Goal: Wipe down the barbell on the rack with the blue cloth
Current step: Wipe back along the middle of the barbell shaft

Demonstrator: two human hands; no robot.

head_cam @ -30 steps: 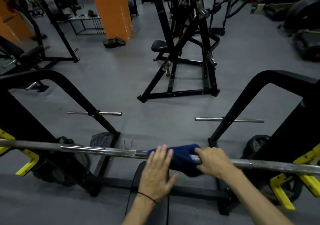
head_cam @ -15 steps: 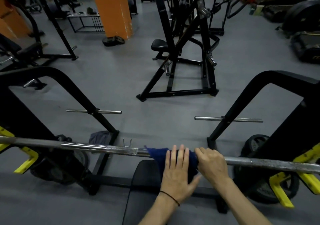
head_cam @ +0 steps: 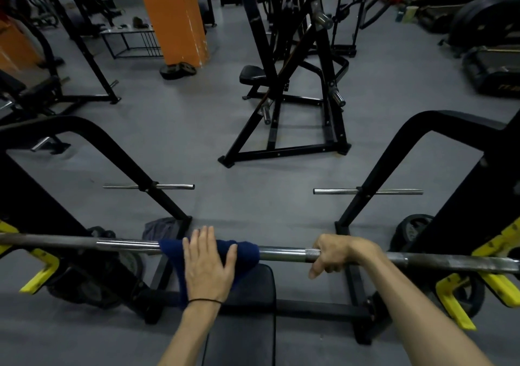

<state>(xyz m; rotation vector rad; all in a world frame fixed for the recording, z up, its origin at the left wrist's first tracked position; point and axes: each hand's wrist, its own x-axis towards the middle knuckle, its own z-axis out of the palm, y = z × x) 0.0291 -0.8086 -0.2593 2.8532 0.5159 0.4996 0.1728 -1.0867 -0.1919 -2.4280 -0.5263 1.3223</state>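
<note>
The steel barbell [head_cam: 284, 254] lies across the black rack, resting on yellow hooks [head_cam: 461, 298] at both sides. The blue cloth [head_cam: 247, 250] is draped over the bar left of its middle and hangs down on my side. My left hand [head_cam: 208, 264] presses flat on the cloth with straight fingers. To the right, apart from the cloth, my right hand [head_cam: 337, 256] grips the bare bar with curled fingers.
A black bench pad [head_cam: 247, 309] sits under the bar. Black rack uprights [head_cam: 394, 174] with chrome plate pegs [head_cam: 368, 191] stand left and right. Weight plates [head_cam: 413, 230] lean at the rack feet. A grey rag [head_cam: 160, 228] lies on the floor. Other gym machines [head_cam: 287, 84] stand beyond.
My left hand has slid the cloth leftward along the bar. My right hand has let go of the cloth and now grips the bare bar further right.
</note>
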